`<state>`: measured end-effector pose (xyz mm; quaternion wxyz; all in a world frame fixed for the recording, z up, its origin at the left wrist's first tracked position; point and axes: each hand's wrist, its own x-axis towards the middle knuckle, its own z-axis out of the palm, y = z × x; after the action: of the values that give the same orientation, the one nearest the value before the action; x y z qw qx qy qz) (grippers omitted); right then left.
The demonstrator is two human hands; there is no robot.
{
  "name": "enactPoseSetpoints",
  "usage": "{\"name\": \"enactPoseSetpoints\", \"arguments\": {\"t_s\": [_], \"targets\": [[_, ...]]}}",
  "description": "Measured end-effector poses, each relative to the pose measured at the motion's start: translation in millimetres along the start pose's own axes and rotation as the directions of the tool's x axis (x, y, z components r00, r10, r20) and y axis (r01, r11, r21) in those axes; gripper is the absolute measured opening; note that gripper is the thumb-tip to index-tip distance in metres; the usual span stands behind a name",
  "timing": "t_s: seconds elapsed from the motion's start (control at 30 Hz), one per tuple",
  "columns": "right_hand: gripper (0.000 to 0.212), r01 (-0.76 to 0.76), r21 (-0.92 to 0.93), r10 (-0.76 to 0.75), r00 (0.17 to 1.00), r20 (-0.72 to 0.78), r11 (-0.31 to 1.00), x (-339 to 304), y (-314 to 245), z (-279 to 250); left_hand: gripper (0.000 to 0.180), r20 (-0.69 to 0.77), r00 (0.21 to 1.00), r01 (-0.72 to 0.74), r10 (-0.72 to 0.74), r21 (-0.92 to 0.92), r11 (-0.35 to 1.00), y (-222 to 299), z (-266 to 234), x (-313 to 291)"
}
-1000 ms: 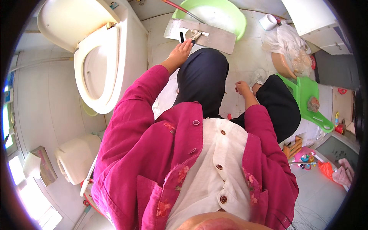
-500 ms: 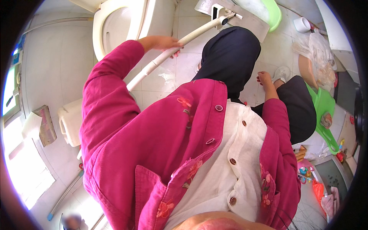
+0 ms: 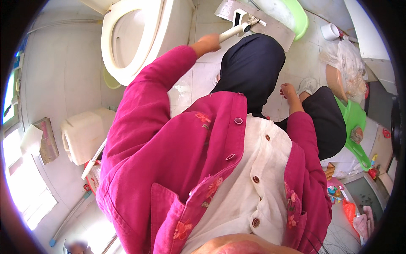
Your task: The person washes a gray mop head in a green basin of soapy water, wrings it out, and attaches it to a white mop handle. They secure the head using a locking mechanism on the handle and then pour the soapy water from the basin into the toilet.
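My left hand is closed around the white pole of a flat mop. The pole's upper end in the picture joins a wide grey mop head that lies on the tiled floor. My sleeve hides much of the pole, and a white stick end shows beyond my elbow. Near my right shoe, my right hand hangs with fingers loosely curled and nothing seen in them. My dark-trousered knee stands between the two hands.
Left of the pole is a white toilet with its seat exposed. A green-rimmed basin sits behind the mop head. At right are a clear plastic bag and a green plastic seat. A cream jug stands at left.
My left hand has moved away from my body and right, closer to the mop head, and my arm now covers most of the pole. The right hand stays nearly still.
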<state>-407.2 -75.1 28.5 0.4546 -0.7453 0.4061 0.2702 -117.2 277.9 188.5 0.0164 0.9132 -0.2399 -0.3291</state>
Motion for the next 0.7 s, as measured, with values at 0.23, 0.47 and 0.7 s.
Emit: {"name": "enactPoseSetpoints", "arguments": {"t_s": [0.23, 0.47, 0.7], "targets": [[0.031, 0.045, 0.028, -0.044, 0.998, -0.036, 0.999, -7.5, -12.0, -7.6, 0.047, -0.207, 0.969, -0.127, 0.137, 0.059, 0.99, 4.3, 9.7, 3.9], [0.03, 0.06, 0.02, -0.06, 0.998, -0.011, 0.998, -1.4, -12.3, -5.4, 0.039, -0.143, 0.988, -0.035, 0.05, 0.107, 0.994, -72.5, 6.0, -166.6], [0.03, -0.015, -0.025, 0.016, 1.0, 0.018, 1.0, 6.0, -3.0, -5.0, 0.039, -0.173, 0.985, 0.014, -0.014, -0.001, 1.0, -94.2, 10.6, -207.3]]}}
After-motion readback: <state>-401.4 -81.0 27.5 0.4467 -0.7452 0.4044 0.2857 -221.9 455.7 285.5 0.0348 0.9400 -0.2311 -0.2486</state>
